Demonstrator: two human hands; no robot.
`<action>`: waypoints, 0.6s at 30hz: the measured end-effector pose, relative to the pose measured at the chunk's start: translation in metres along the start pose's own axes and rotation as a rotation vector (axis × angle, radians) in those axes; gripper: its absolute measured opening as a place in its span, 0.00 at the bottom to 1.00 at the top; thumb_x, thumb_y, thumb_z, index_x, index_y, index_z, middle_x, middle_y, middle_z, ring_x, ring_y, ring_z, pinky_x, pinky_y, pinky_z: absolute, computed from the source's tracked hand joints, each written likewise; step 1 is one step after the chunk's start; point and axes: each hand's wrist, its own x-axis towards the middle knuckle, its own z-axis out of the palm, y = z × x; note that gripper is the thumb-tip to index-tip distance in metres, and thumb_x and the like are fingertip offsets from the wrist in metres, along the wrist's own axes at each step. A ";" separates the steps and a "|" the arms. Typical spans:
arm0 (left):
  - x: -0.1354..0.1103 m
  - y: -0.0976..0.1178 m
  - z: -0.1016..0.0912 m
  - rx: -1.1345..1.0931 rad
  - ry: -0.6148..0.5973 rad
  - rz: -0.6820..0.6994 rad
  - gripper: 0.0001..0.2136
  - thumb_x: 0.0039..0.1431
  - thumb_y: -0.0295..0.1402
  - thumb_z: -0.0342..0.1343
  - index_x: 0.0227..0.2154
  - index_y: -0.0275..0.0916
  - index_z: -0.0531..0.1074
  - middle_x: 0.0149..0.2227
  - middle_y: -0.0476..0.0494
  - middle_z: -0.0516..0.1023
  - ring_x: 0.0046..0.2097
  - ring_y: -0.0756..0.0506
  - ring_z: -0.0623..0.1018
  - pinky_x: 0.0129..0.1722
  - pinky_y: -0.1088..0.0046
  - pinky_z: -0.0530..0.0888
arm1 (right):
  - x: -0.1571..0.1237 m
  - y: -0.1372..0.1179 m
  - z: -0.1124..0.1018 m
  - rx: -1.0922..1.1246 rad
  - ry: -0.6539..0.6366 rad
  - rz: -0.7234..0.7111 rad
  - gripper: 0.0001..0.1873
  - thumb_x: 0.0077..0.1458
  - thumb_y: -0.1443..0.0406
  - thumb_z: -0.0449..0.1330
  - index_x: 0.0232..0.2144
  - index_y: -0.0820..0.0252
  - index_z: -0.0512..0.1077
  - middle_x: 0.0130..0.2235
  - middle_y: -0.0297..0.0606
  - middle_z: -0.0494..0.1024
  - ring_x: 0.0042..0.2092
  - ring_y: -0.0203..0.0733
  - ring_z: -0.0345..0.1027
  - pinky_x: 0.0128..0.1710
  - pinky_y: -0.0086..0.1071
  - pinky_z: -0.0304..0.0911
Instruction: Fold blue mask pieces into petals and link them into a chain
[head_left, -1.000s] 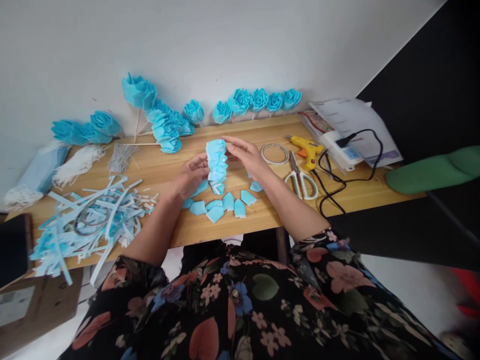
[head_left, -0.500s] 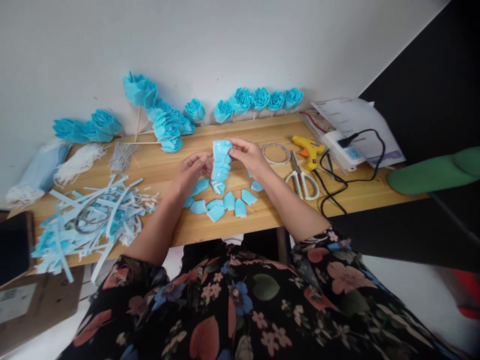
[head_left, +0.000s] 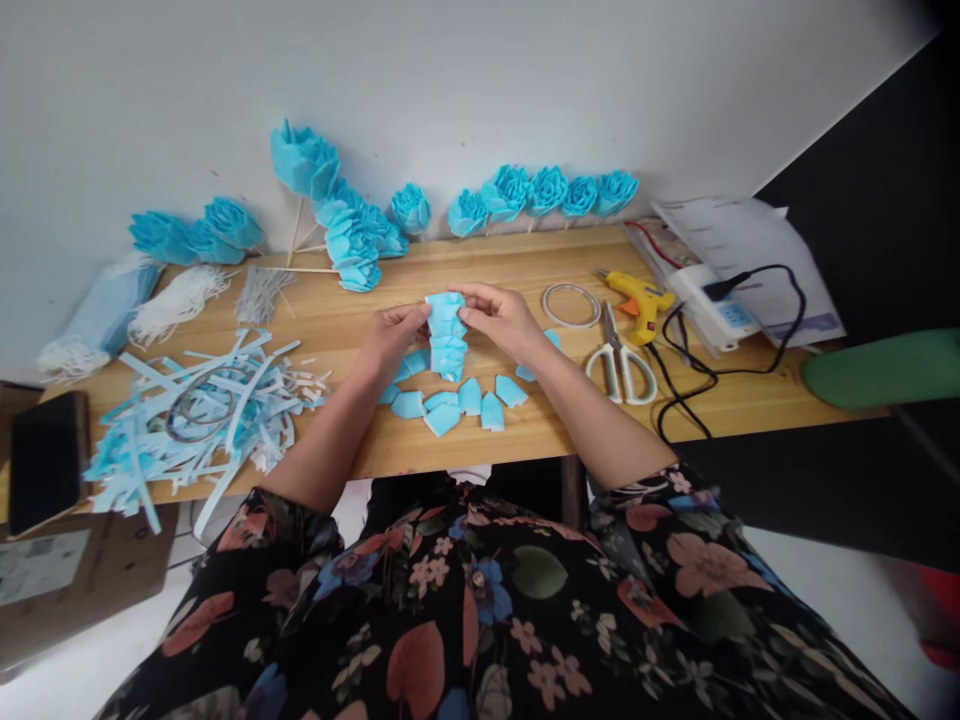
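held blue strip (head_left: 448, 335): matt, fabric-like, ridged | cut pieces (head_left: 442, 419): matt, fabric-like | tabletop (head_left: 405, 458): smooth grained wood | scissors (head_left: 614, 344): metal blades, smooth white plastic handles | glue gun (head_left: 634, 291): yellow plastic | phone (head_left: 49, 460): smooth dark screen | wall (head_left: 450, 80): matt

The layered strip (head_left: 448, 335) mid-frame is bright blue; the glue gun (head_left: 648, 297) at right, yellow with an orange trigger (head_left: 628, 308); the shirt (head_left: 450, 610) below, black and floral.

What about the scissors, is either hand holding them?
No, the scissors lie on the table, while the left hand and right hand hold the blue strip.
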 end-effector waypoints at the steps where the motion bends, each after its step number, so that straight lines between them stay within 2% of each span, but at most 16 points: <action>1: 0.000 0.000 0.000 -0.007 0.022 -0.014 0.21 0.47 0.49 0.73 0.22 0.35 0.77 0.23 0.47 0.76 0.26 0.51 0.74 0.29 0.75 0.74 | 0.000 -0.002 -0.001 -0.020 0.019 -0.013 0.25 0.56 0.56 0.64 0.54 0.56 0.77 0.43 0.37 0.82 0.44 0.41 0.74 0.47 0.37 0.70; 4: 0.000 0.001 -0.001 -0.026 0.054 -0.055 0.21 0.46 0.48 0.73 0.20 0.35 0.74 0.22 0.48 0.74 0.25 0.51 0.73 0.27 0.75 0.73 | -0.002 -0.011 -0.004 -0.120 0.111 -0.100 0.20 0.59 0.55 0.62 0.51 0.54 0.79 0.48 0.40 0.83 0.50 0.45 0.75 0.51 0.40 0.70; 7: 0.000 0.001 0.000 -0.028 0.032 -0.069 0.20 0.48 0.48 0.72 0.20 0.36 0.74 0.21 0.48 0.73 0.23 0.51 0.72 0.25 0.75 0.72 | -0.004 -0.019 -0.005 -0.261 0.153 -0.219 0.12 0.61 0.57 0.63 0.43 0.52 0.82 0.47 0.39 0.83 0.50 0.48 0.74 0.55 0.44 0.68; 11: -0.001 0.001 0.002 -0.029 0.010 -0.062 0.20 0.48 0.47 0.72 0.20 0.36 0.73 0.21 0.48 0.73 0.23 0.52 0.71 0.24 0.75 0.71 | -0.004 -0.019 -0.005 -0.378 0.095 -0.309 0.07 0.61 0.58 0.64 0.37 0.50 0.82 0.45 0.37 0.84 0.51 0.49 0.74 0.60 0.48 0.63; 18: -0.003 0.006 0.005 -0.098 -0.017 -0.126 0.18 0.50 0.43 0.72 0.21 0.35 0.74 0.21 0.49 0.74 0.23 0.52 0.73 0.25 0.77 0.73 | 0.000 -0.006 -0.005 -0.502 0.056 -0.424 0.06 0.60 0.58 0.66 0.38 0.50 0.81 0.47 0.37 0.83 0.51 0.49 0.74 0.59 0.48 0.63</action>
